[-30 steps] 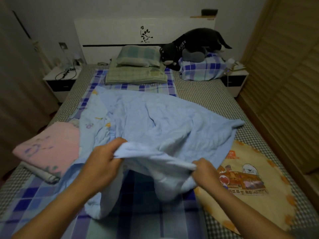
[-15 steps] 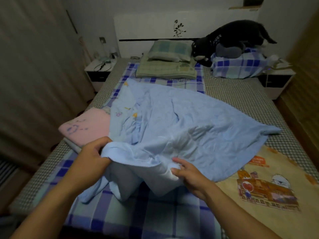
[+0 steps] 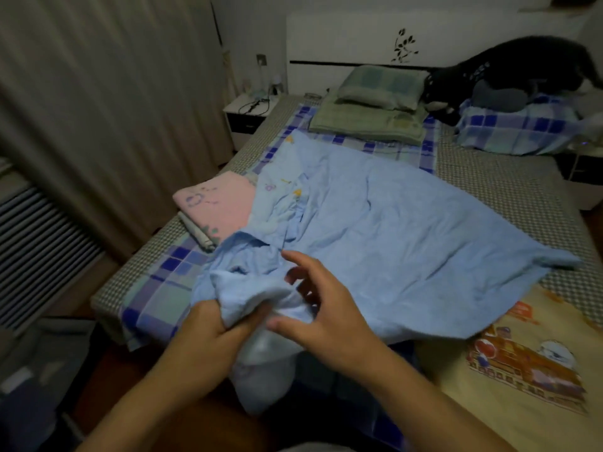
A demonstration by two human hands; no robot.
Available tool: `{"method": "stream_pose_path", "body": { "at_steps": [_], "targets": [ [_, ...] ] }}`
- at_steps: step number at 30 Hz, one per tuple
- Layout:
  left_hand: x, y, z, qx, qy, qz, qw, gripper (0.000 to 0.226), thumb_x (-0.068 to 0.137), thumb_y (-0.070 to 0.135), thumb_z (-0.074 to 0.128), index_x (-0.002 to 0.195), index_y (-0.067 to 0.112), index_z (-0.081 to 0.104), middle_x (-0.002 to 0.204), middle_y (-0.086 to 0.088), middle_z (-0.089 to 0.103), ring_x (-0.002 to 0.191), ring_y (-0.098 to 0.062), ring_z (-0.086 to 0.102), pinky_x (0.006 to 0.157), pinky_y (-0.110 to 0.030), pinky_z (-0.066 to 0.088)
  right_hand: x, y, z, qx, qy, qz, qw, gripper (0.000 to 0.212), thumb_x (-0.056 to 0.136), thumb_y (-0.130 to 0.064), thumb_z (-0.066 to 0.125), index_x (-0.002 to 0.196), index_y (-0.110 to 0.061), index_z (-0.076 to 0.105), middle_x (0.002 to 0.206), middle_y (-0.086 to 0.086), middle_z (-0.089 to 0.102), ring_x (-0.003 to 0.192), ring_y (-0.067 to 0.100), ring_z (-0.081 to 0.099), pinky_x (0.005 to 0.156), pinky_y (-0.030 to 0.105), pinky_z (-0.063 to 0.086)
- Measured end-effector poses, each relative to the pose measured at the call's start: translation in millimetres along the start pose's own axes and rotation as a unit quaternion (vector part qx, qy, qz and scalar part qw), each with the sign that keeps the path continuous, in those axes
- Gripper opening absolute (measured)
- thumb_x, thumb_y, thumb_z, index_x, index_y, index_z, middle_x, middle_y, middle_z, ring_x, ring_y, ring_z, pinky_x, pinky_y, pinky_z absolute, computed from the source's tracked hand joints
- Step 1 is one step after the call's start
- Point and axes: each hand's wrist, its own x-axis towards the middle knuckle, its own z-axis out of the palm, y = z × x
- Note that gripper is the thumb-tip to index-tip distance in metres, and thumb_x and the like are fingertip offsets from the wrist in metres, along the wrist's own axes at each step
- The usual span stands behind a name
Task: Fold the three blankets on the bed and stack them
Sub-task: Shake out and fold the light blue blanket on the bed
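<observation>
Gripping bunched blue blanket (image 3: 408, 230), left hand (image 3: 208, 334); right hand (image 3: 326, 308) spread, fingers loose.

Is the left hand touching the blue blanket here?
Touching. The head view shows the left hand gripping a bunched edge of the blue blanket, cloth emerging above its curled fingers.

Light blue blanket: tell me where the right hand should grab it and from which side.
Probably the bunched near edge of the light blue blanket, just right of where the left hand grips it. The open right hand hovers right above, so come down from above; the rest lies spread flat, offering no ridge.
</observation>
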Motion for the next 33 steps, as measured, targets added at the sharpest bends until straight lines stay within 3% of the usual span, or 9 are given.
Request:
{"method": "stream_pose_path", "body": {
  "at_steps": [2, 6, 13, 16, 19, 21, 26, 30, 33],
  "targets": [
    [-17.2, 6.1, -15.8, -0.082, 0.029, -0.01, 0.996, 0.019, 0.086, 0.051, 0.068, 0.102, 0.044, 0.075, 0.104, 0.014, 0.076, 0.104, -0.005, 0.07, 0.087, -0.013, 0.051, -11.1, 41.0, -6.4, -0.206, -0.073, 0.04, 0.975, 0.083, 0.074, -0.051, 0.075, 0.146, -0.043, 0.036, 0.132, -0.016, 0.058, 0.118, 0.008, 0.057, 0.096, 0.024, 0.047],
    [-60.4, 17.9, -58.6, -0.153, 0.103, -0.022, 0.983, 0.013, 0.086, 0.025, 0.071, 0.094, 0.033, 0.079, 0.098, 0.022, 0.075, 0.099, 0.004, 0.068, 0.084, -0.009, 0.05, -53.3, 146.3, -53.1, -0.445, -0.118, 0.154, 0.874, 0.034, 0.083, -0.034, 0.056, 0.115, -0.045, 0.063, 0.121, -0.005, 0.07, 0.115, 0.023, 0.063, 0.101, 0.032, 0.037],
    [-89.2, -51.4, -141.6, 0.219, 0.107, -0.243, 0.939, 0.021, 0.099, 0.022, 0.057, 0.11, 0.006, 0.065, 0.104, -0.017, 0.07, 0.093, -0.031, 0.064, 0.072, -0.028, 0.038, -43.6, 82.1, -104.4, -0.231, 0.407, 0.27, 0.841, 0.019, 0.096, -0.007, 0.043, 0.101, -0.013, 0.061, 0.101, 0.02, 0.064, 0.092, 0.039, 0.062, 0.07, 0.033, 0.048],
    [-85.9, -49.7, -142.1, 0.16, 0.083, -0.218, 0.959, 0.029, 0.092, 0.025, 0.061, 0.11, 0.002, 0.065, 0.098, -0.014, 0.068, 0.089, -0.027, 0.059, 0.077, -0.031, 0.041, -54.2, 39.3, -17.3, -0.165, 0.148, 0.236, 0.946, 0.019, 0.097, -0.003, 0.046, 0.09, -0.016, 0.057, 0.086, 0.017, 0.058, 0.066, 0.033, 0.062, 0.045, 0.025, 0.05],
    [-86.1, -13.0, -128.9, 0.047, 0.104, -0.146, 0.983, 0.024, 0.088, 0.032, 0.063, 0.078, 0.011, 0.071, 0.07, 0.007, 0.072, 0.076, -0.009, 0.068, 0.069, -0.023, 0.048, -97.5, 57.3, 66.2, -0.236, -0.091, 0.287, 0.924, 0.06, 0.085, -0.033, 0.07, 0.137, -0.029, 0.041, 0.119, 0.008, 0.055, 0.09, 0.027, 0.07, 0.075, 0.036, 0.059],
    [-91.4, 8.6, -125.9, -0.002, 0.117, -0.116, 0.986, 0.026, 0.089, 0.035, 0.062, 0.072, 0.017, 0.071, 0.062, 0.014, 0.069, 0.069, -0.005, 0.065, 0.067, -0.022, 0.049, -118.4, 83.6, 98.6, -0.279, -0.081, 0.308, 0.906, 0.122, 0.061, -0.057, 0.074, 0.156, -0.034, 0.002, 0.156, 0.011, 0.018, 0.135, 0.033, 0.041, 0.11, 0.041, 0.041],
    [-106.5, 33.7, -132.8, -0.048, 0.138, -0.085, 0.986, 0.028, 0.1, 0.026, 0.057, 0.074, 0.019, 0.064, 0.061, 0.01, 0.064, 0.055, 0.006, 0.057, 0.049, -0.009, 0.044, -133.7, 120.5, 165.4, -0.317, -0.097, 0.325, 0.886, 0.155, 0.036, -0.089, 0.066, 0.149, -0.04, -0.028, 0.164, 0.007, -0.015, 0.151, 0.034, -0.001, 0.122, 0.047, 0.014],
    [-129.4, 40.1, -158.0, -0.021, 0.129, -0.097, 0.987, 0.035, 0.098, 0.033, 0.058, 0.069, 0.016, 0.066, 0.052, 0.016, 0.064, 0.054, 0.003, 0.06, 0.055, -0.019, 0.046, -122.7, 144.2, 159.8, -0.374, 0.11, 0.31, 0.867, 0.081, 0.082, -0.042, 0.059, 0.155, -0.027, 0.028, 0.16, 0.012, 0.026, 0.143, 0.035, 0.03, 0.117, 0.045, 0.026],
    [-136.2, 16.3, -191.4, 0.105, 0.1, -0.163, 0.976, 0.035, 0.096, 0.036, 0.056, 0.07, 0.013, 0.062, 0.058, 0.003, 0.066, 0.067, -0.013, 0.061, 0.054, -0.02, 0.043, -99.6, 144.0, 104.0, -0.357, 0.171, 0.311, 0.864, 0.036, 0.093, -0.036, 0.043, 0.108, -0.021, 0.073, 0.129, 0.009, 0.065, 0.124, 0.032, 0.053, 0.103, 0.039, 0.04]
  ]
}}
